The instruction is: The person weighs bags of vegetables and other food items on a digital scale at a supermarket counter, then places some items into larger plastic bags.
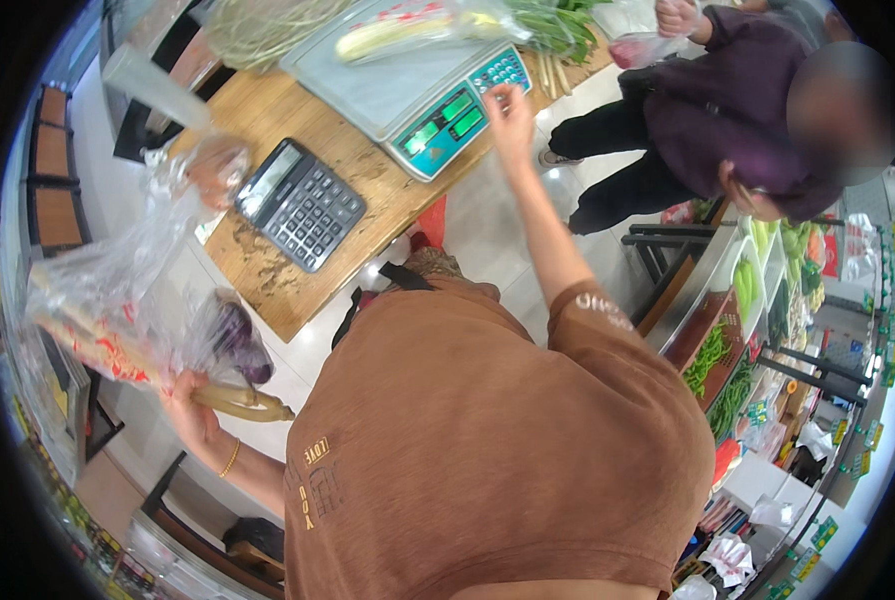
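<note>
My left hand (pixel 190 412) is closed around the gathered necks of clear plastic bags (pixel 136 322) and long, pale brown vegetables (pixel 241 403). One bag has red print and pale contents; dark purple eggplants (pixel 243 337) show in another beside it. My right hand (pixel 506 109), fingers loosely bent, hovers at the keypad edge of a digital weighing scale (pixel 432 139) with lit green displays. Nothing shows in it; fingertip contact is unclear. On the scale's pan lies a bagged pale vegetable (pixel 398 36). A black desk calculator (pixel 301 206) rests nearer me on the wooden table (pixel 267 289).
Leafy greens (pixel 560 34) and a bag of pale stringy vegetables (pixel 267 30) flank the pan. A bag with brownish contents (pixel 218 169) sits at the table's left edge. A person in purple (pixel 717 112) stands right, holding a small bag. Vegetable crates (pixel 717 337) line the right.
</note>
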Tool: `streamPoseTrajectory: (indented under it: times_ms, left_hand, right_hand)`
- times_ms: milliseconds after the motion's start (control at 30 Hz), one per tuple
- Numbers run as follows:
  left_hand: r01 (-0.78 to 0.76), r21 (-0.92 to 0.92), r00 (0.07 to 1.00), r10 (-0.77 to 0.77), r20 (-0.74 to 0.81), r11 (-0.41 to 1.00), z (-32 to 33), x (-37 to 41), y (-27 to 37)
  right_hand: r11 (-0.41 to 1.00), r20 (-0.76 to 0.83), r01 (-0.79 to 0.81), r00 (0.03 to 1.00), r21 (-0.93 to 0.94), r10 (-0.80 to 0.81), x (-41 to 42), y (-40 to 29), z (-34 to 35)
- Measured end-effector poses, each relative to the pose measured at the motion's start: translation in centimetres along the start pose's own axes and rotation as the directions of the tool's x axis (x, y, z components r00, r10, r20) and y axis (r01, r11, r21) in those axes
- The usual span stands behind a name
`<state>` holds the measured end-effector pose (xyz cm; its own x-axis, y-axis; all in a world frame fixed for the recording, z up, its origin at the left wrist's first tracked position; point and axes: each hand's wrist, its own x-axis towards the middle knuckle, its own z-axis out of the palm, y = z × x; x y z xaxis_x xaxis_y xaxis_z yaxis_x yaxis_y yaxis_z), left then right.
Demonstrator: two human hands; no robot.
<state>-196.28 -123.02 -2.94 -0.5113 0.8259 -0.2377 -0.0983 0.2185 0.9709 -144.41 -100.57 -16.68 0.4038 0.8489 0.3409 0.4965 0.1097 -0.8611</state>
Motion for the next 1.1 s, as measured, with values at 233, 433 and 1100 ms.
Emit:
streamPoseTrajectory:
  times_ms: [233,433,1100]
  left_hand:
    - [-0.024,0.01,0.996,0.025,-0.08,1.0,3.2,-1.4,1.3]
    - [-0.003,0.008,0.994,0.004,-0.105,1.0,4.0,-1.7,1.1]
    - [0.11,-0.077,0.936,-0.13,-0.327,0.991,-3.9,-1.3,-5.7]
  right_hand:
    - [0.954,0.408,-0.298,0.876,0.04,0.256,12.0,8.7,-3.6]
    - [0.984,0.432,-0.147,0.884,-0.103,0.178,13.4,10.0,-3.3]
    - [0.985,0.97,0.173,0.242,-0.01,-0.032,4.5,-9.9,12.4]
